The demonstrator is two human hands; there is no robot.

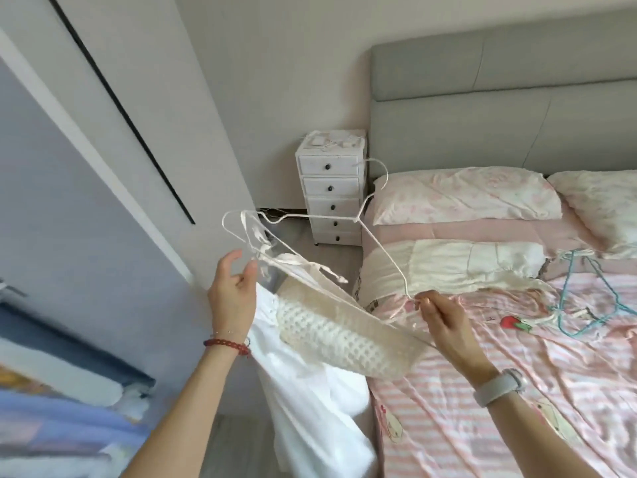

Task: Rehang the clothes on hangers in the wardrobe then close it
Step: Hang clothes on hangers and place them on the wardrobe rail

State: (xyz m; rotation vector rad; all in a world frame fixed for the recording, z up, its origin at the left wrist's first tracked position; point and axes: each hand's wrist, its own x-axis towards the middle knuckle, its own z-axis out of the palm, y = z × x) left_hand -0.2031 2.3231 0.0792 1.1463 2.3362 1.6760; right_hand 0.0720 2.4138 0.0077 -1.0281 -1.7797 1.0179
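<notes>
Left hand (pixel 231 298) pinches strap of white dress (pixel 310 339); right hand (pixel 439 313) pinches white wire hanger (pixel 365 229) end. Seat both straps in the notches, keep hanger level.

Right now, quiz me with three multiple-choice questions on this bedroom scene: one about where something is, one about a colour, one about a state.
1. Where does the white drawer unit stand?
A. Beside the bed's headboard
B. On the bed
C. Inside the wardrobe

2. What colour is the hanger lying on the bedspread?
A. Red
B. Teal
C. Black

3. How is the white wire hanger held?
A. Lying untouched
B. By one hand only
C. Between both hands

Answers: 1 A, it stands against the wall by the headboard. 2 B, the spare hanger is teal. 3 C, the left hand and right hand each pinch an end, with the white garment on it.
</notes>
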